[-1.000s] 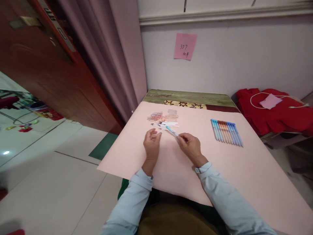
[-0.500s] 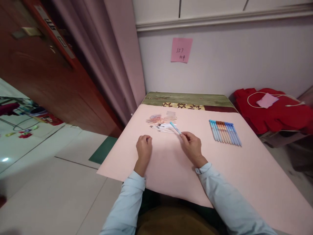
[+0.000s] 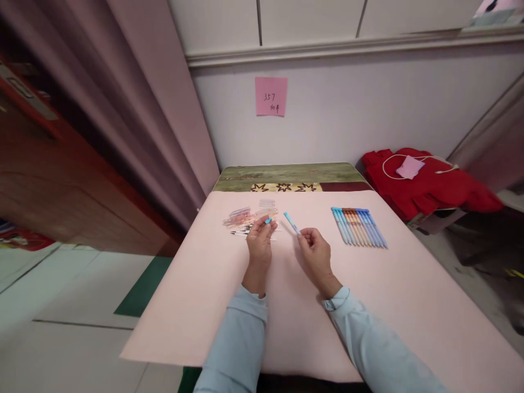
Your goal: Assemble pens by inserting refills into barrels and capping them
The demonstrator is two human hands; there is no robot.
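My right hand (image 3: 316, 252) grips a light blue pen (image 3: 291, 222) near its lower end, with the other end tilted up and away to the left. Between the fingertips of my left hand (image 3: 259, 244) is a small bright blue pen part (image 3: 268, 220), apart from the pen. Just beyond my left hand lies a heap of translucent brownish and purplish pen barrels (image 3: 236, 217), partly hidden by the fingers. White refills with dark tips (image 3: 239, 233) lie beside the heap. To the right, a neat row of finished-looking pens (image 3: 360, 229) runs from light blue through brown to darker blue.
Pale pink paper (image 3: 196, 305) covers most of the table, leaving a green wood-patterned strip (image 3: 286, 171) at the back. A pink note (image 3: 271, 96) is stuck on the wall. Red cloth (image 3: 454, 188) with a white cable lies at right; a brown door (image 3: 82, 180) stands left.
My left hand has moved right and forward to the refills, and a small blue part now shows in its fingertips. My right hand still holds the pen. The view has shifted right.
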